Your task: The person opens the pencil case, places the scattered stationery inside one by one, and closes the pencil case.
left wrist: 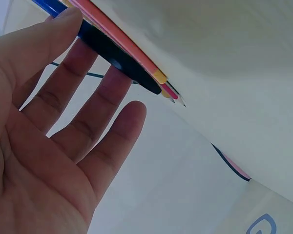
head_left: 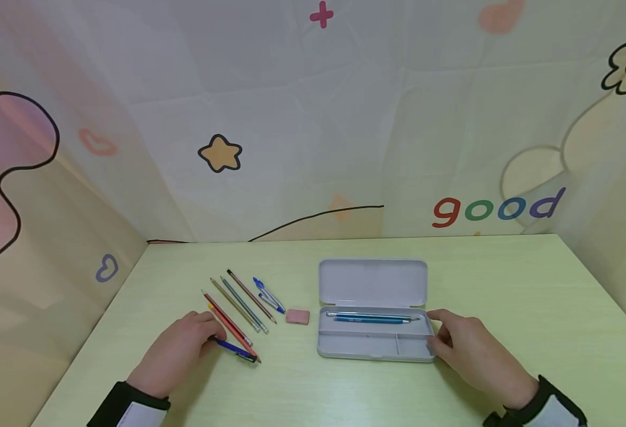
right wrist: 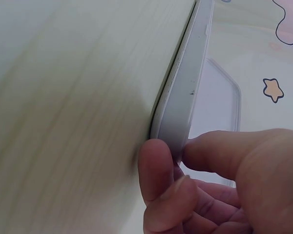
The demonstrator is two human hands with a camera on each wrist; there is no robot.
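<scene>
My left hand pinches a blue pen with a black end between thumb and fingers. The pen lies across the lower ends of two reddish pencils; its black end shows large in the left wrist view. On the right, my right hand grips the right edge of a grey pencil case, which stands open with its lid laid back. Thumb and fingers hold the case's corner in the right wrist view. Two slim writing tools, at least one a blue pencil, lie in its upper compartment.
Several more pencils lie slanted on the pale table, between my left hand and the case. Beside them are blue pens and a pink eraser. A printed cloth backdrop hangs behind the table.
</scene>
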